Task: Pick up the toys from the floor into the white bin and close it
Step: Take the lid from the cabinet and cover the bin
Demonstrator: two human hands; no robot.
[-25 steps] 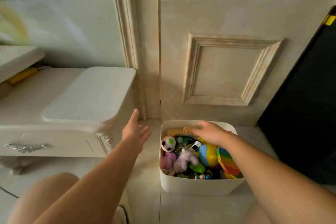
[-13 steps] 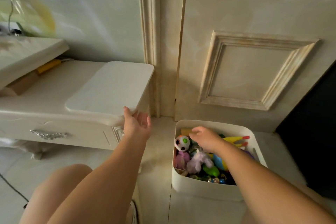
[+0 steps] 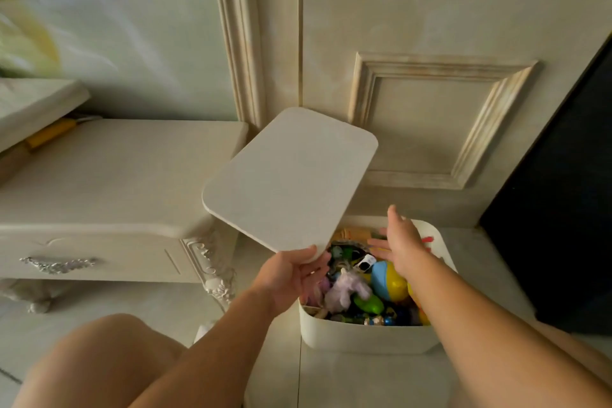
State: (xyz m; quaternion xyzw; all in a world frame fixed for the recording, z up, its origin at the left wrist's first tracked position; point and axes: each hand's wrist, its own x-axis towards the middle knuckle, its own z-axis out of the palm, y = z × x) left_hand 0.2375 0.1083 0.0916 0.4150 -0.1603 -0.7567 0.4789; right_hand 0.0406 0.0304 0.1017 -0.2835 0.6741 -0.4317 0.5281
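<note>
The left hand (image 3: 291, 278) pinches the near corner of the white lid (image 3: 291, 180), holding it tilted in the air, above and to the left of the white bin (image 3: 367, 336). The right hand (image 3: 402, 243) hovers over the bin's far right part, its fingers spread and straight, holding nothing. The bin stands uncovered on the floor near the door (image 3: 463, 10), right of the white dresser (image 3: 109, 185), full of toys (image 3: 364, 288).
</note>
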